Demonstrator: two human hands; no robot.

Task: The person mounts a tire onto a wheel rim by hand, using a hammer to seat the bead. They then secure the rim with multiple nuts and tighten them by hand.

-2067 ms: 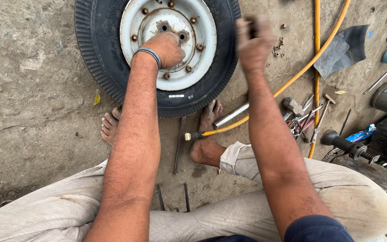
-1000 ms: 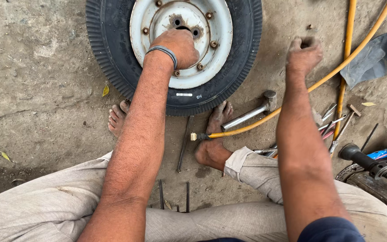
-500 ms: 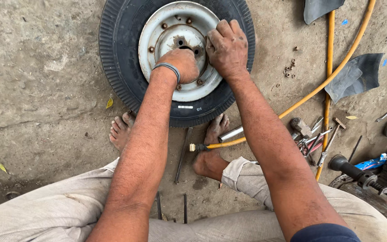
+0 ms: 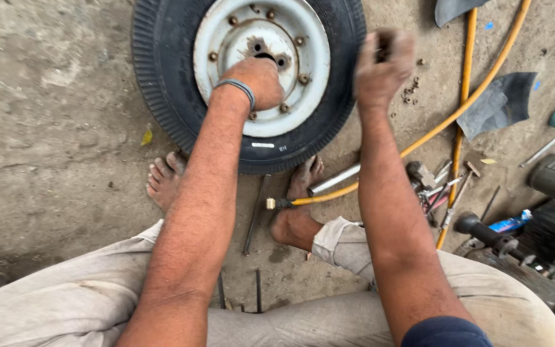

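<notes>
While the left hand grips the wheel rim, the blurred right hand seems fisted over dirt floor.

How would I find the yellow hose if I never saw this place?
Find the big black tyre lying flat on the ground. Right below it, between the person's bare feet, a brass tip starts the yellow hose, which runs up to the right. It is the only long, bright yellow thing there.

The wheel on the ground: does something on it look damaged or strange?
Yes. The white rim of the wheel is rusty around its centre hole and bolt holes. Small loose parts lie scattered on the ground beside the tyre. The left hand rests on the rim.
</notes>
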